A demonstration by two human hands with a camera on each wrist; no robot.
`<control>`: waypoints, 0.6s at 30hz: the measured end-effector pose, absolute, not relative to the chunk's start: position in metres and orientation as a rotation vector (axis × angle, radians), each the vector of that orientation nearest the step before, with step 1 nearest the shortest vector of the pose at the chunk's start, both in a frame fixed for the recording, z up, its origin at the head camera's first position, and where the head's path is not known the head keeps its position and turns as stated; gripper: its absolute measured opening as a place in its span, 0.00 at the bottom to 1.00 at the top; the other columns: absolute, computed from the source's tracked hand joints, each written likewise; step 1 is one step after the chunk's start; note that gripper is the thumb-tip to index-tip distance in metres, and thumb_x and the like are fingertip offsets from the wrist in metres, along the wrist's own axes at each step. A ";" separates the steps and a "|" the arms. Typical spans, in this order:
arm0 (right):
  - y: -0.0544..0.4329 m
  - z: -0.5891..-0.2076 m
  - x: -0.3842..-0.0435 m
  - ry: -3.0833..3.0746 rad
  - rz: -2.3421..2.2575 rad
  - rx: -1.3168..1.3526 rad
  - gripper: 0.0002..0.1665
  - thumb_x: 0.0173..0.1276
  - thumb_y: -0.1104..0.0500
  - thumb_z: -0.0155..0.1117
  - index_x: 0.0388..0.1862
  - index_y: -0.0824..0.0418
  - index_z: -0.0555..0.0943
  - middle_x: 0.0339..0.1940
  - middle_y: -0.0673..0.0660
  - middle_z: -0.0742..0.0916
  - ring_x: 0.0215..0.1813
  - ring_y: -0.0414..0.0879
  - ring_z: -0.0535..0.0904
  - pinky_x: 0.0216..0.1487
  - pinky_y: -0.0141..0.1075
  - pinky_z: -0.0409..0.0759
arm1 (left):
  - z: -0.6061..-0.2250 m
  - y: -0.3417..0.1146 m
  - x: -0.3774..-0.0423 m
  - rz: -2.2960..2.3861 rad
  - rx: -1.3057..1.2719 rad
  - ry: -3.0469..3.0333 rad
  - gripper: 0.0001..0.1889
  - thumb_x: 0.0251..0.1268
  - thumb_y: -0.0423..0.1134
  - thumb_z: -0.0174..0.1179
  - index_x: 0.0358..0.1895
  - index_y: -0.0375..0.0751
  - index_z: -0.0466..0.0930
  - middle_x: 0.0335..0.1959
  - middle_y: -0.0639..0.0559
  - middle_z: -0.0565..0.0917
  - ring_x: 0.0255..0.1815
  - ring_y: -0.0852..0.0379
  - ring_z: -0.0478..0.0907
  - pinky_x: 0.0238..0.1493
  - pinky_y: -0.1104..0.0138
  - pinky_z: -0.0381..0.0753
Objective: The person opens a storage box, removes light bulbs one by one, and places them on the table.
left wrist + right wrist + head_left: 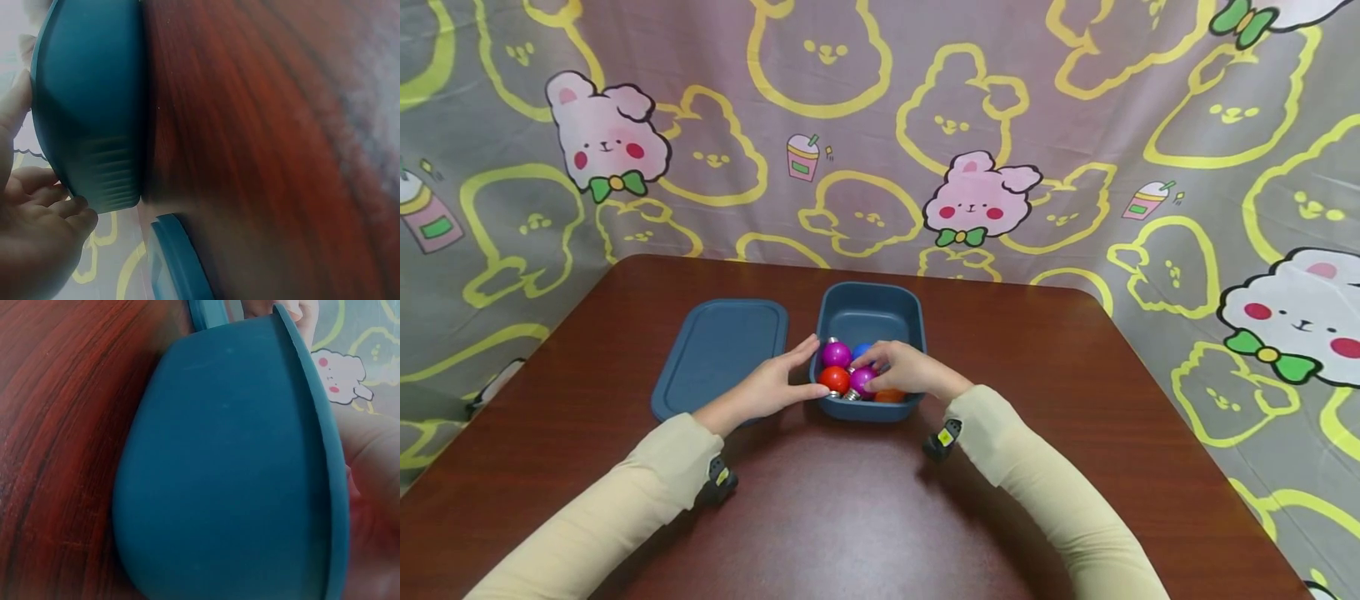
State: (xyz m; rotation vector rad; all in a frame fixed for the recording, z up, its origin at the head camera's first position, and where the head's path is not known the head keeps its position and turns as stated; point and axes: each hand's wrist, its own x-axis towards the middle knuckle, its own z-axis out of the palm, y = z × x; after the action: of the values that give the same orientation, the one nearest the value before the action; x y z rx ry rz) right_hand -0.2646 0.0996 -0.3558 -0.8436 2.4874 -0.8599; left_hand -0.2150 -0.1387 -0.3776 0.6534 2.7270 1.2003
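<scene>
A blue-grey rectangular box (870,411) stands on the table with shiny round baubles with silver caps in its front part. Among them are a red bauble (833,381), a purple bauble (837,354), a blue bauble (861,349) and an orange bauble (890,397). My left hand (767,387) rests at the box's left side, fingers extended and thumb near the front corner. Reaching inside over the right rim, my right hand (904,367) has its fingers and thumb about a second purple bauble (862,381). In the right wrist view the box wall (225,456) hides the fingertips.
A flat blue-grey lid (722,350) lies left of the box, partly behind my left hand. The brown wooden table (865,508) reaches back to a patterned cloth (850,208). Both wrists wear small black devices.
</scene>
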 end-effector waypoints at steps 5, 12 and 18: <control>0.099 -0.355 -0.264 2.490 -0.820 -0.856 0.20 0.59 0.60 0.68 0.52 0.55 0.81 0.46 0.52 0.82 0.47 0.47 0.75 0.45 0.37 0.76 | -0.376 -0.139 -0.215 1.209 0.656 2.719 0.43 0.56 0.50 0.63 0.70 0.33 0.53 0.72 0.42 0.51 0.69 0.40 0.52 0.62 0.45 0.53; 0.098 -0.355 -0.264 2.512 -0.798 -0.873 0.19 0.58 0.60 0.68 0.51 0.55 0.81 0.45 0.51 0.82 0.46 0.47 0.75 0.46 0.37 0.76 | -0.376 -0.140 -0.215 1.220 0.655 2.707 0.44 0.56 0.52 0.63 0.70 0.33 0.53 0.72 0.42 0.51 0.69 0.41 0.51 0.62 0.45 0.53; 0.101 -0.352 -0.264 2.504 -0.826 -0.890 0.19 0.58 0.61 0.68 0.51 0.57 0.81 0.44 0.51 0.83 0.45 0.46 0.76 0.44 0.36 0.76 | -0.376 -0.140 -0.214 1.205 0.650 2.711 0.45 0.55 0.53 0.63 0.70 0.33 0.53 0.72 0.42 0.50 0.69 0.41 0.51 0.62 0.45 0.53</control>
State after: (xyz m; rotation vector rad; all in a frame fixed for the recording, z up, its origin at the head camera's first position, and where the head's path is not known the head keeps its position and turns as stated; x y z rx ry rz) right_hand -0.2638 0.1008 -0.3521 -0.8901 2.5039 -0.8261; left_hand -0.2144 -0.1400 -0.3760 0.6499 2.7109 1.2051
